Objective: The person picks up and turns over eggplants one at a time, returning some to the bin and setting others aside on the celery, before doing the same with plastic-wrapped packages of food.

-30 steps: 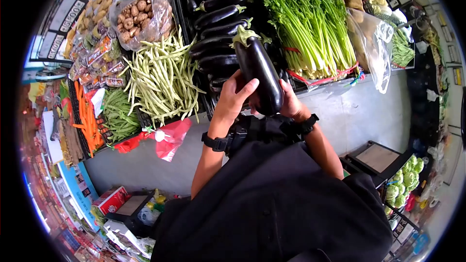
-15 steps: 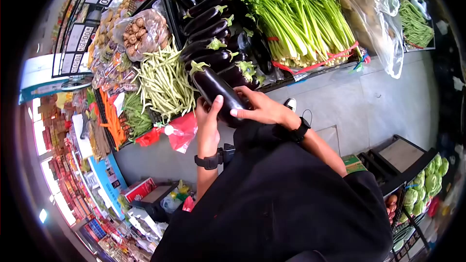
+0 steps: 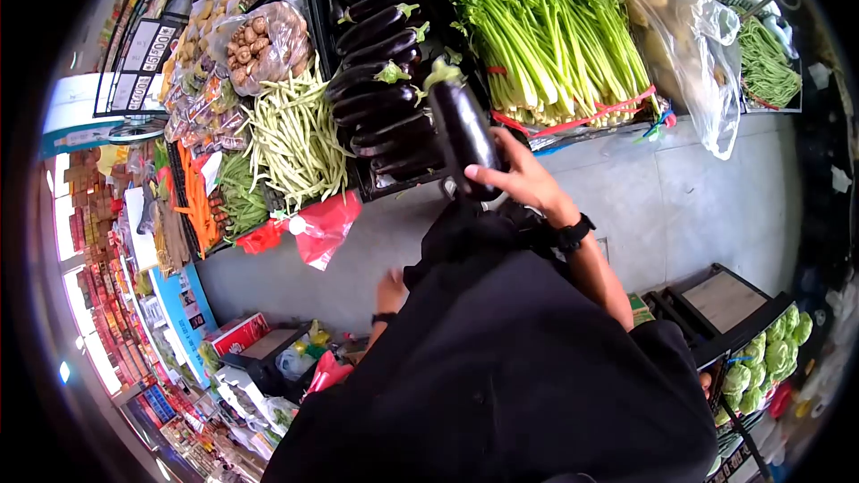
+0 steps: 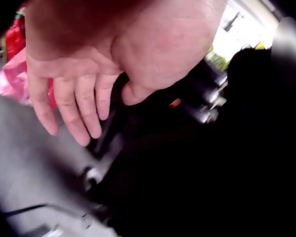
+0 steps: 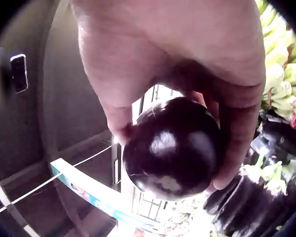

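Note:
My right hand grips a large dark eggplant near its lower end, its green stem cap pointing up and away. In the right wrist view the thumb and fingers of the right hand curl round the rounded end of the eggplant. My left hand hangs low beside the black clothing, away from the eggplant. In the left wrist view the left hand holds nothing, with its fingers loosely extended. Other eggplants lie stacked in a black crate just left of the held one.
Celery tied with red bands lies right of the eggplants. Pale long beans, bagged mushrooms and carrots are on the left. A red plastic bag hangs from the stall's front edge, above grey floor.
My left hand has let go of the eggplant and dropped down toward my body. The right hand has turned the eggplant more upright and moved it rightward from its place half a second ago.

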`<action>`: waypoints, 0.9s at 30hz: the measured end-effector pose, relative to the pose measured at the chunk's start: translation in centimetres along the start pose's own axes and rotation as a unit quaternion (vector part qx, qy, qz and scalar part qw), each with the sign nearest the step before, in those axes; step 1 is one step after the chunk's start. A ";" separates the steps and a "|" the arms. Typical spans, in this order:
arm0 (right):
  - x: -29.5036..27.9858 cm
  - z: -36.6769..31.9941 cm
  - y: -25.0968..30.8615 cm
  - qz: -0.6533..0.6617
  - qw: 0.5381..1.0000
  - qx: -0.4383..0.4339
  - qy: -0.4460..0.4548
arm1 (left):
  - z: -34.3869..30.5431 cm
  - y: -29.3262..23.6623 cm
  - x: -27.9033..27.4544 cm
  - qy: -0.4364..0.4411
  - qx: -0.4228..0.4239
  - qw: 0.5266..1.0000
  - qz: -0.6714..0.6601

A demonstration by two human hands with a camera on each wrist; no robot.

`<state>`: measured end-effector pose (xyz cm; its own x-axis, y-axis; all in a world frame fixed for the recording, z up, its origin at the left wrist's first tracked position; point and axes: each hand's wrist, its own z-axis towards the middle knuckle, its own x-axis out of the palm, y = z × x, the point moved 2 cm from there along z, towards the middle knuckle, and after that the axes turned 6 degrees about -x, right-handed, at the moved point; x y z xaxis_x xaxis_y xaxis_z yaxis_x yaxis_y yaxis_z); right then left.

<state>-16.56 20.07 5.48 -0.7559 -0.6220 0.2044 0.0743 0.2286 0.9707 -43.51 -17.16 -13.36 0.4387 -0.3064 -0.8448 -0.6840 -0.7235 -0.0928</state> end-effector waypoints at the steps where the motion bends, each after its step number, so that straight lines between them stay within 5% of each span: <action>1: -0.7 0.1 0.0 0.000 0.999 -0.021 -0.024 | -2.8 2.4 1.5 0.052 -0.053 0.996 0.041; 4: -2.7 0.0 0.4 -0.016 0.997 -0.001 -0.081 | -9.5 5.4 2.6 0.159 -0.170 0.972 -0.034; 8: -4.6 -1.0 1.8 0.017 0.991 0.032 -0.129 | -13.1 5.4 2.0 0.150 -0.205 0.960 -0.121; 27: -7.9 -4.8 0.2 0.018 0.988 0.063 -0.138 | -7.0 -4.3 -6.0 0.055 -0.069 0.977 -0.196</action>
<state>-7.41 21.43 4.72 -0.9038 -0.3884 0.1795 0.0363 0.3484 0.9366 -39.13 -16.60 -4.22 0.7166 -0.0485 -0.6958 -0.3693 -0.8727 -0.3195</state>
